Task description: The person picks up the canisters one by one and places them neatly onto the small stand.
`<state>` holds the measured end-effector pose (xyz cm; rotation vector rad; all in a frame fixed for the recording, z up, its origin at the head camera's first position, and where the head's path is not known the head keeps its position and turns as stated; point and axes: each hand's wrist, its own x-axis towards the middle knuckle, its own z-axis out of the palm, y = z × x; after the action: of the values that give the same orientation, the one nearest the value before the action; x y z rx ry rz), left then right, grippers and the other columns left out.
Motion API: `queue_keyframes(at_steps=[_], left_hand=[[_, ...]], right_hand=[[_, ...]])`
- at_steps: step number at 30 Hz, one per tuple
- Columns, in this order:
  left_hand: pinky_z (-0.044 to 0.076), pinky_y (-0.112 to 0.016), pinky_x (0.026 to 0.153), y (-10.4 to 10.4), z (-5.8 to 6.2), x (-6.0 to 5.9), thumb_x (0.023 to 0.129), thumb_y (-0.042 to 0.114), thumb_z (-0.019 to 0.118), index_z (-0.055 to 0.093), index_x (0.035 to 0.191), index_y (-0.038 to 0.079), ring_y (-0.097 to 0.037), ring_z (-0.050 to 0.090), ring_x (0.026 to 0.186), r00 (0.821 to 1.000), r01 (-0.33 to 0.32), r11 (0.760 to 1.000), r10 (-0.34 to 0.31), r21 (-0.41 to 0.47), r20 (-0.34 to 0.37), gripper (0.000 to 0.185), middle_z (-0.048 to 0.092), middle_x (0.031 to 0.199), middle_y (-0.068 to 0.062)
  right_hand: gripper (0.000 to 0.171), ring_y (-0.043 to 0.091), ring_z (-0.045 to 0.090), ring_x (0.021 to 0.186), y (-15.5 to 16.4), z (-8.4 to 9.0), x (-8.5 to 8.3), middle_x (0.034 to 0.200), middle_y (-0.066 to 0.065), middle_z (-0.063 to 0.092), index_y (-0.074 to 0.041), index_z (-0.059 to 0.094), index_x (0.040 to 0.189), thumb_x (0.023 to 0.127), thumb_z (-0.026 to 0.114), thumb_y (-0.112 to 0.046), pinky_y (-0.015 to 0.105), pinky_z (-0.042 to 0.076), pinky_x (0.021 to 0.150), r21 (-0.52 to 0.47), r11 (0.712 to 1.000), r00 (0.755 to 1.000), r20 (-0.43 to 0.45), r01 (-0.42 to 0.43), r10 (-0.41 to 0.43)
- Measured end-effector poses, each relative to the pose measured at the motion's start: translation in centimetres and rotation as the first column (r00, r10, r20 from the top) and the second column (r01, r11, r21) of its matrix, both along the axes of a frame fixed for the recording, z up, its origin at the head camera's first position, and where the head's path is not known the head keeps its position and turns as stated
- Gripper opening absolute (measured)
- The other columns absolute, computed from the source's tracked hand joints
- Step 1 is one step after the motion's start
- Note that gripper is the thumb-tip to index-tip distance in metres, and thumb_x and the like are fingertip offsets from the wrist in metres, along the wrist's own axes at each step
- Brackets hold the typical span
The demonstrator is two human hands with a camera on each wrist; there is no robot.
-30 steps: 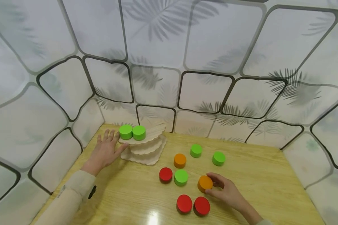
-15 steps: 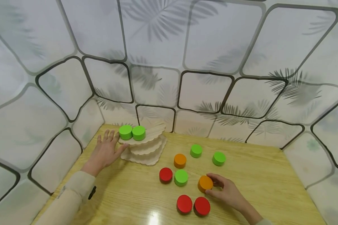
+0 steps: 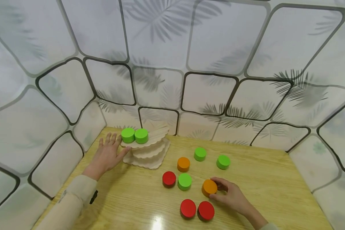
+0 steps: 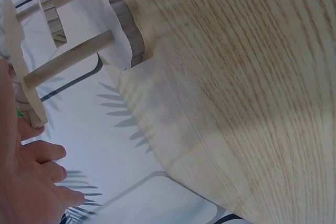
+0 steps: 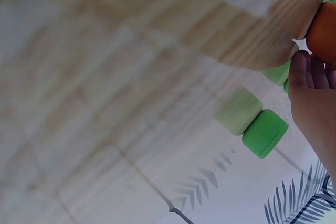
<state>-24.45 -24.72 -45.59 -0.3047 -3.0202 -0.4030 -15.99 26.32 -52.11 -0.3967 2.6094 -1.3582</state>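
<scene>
2 green discs (image 3: 134,135) sit on the stand's (image 3: 148,150) top tier, 8 discs remain on the table (image 3: 264,179), right hand (image 3: 231,195) grasping an orange disc (image 3: 209,187) at 5 o'clock, left hand (image 3: 106,156) flat, fingers relaxed, beside the stand.

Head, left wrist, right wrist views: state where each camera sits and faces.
Head: worn on the head, looking forward and down at the table, both hands and sleeves showing.
Left wrist: beside the left hand, facing the tiered wooden stand.
Right wrist: behind the right hand, facing the orange disc.
Shared: head and right wrist both show that disc.
</scene>
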Motion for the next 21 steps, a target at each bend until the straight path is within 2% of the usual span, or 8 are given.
queue_keyframes(at_steps=[15,21], left_hand=[[0.011,-0.078,0.123,-0.1,0.0,0.0,0.11,0.063,0.037,0.031,0.162,-0.008,-0.057,0.013,0.158,1.0,0.002,1.0,-0.002,0.002,-0.004,0.089,0.025,0.167,-0.037],[0.012,-0.078,0.123,-0.1,0.0,0.0,0.11,0.063,0.037,0.031,0.162,-0.009,-0.057,0.013,0.158,1.0,0.006,1.0,-0.006,0.006,-0.004,0.089,0.024,0.167,-0.038]], right_hand=[[0.062,0.008,0.068,0.108,-0.3,0.6,-0.5,0.131,0.013,0.071,-0.001,0.064,0.139,0.089,0.087,-0.028,0.026,0.059,0.096,0.004,1.0,1.0,0.015,0.017,-0.017],[0.061,0.01,0.069,0.109,-1.0,1.2,-1.0,0.13,0.011,0.072,-0.003,0.064,0.139,0.089,0.087,-0.03,0.031,0.059,0.098,0.004,1.0,1.0,-0.007,0.016,-0.016]])
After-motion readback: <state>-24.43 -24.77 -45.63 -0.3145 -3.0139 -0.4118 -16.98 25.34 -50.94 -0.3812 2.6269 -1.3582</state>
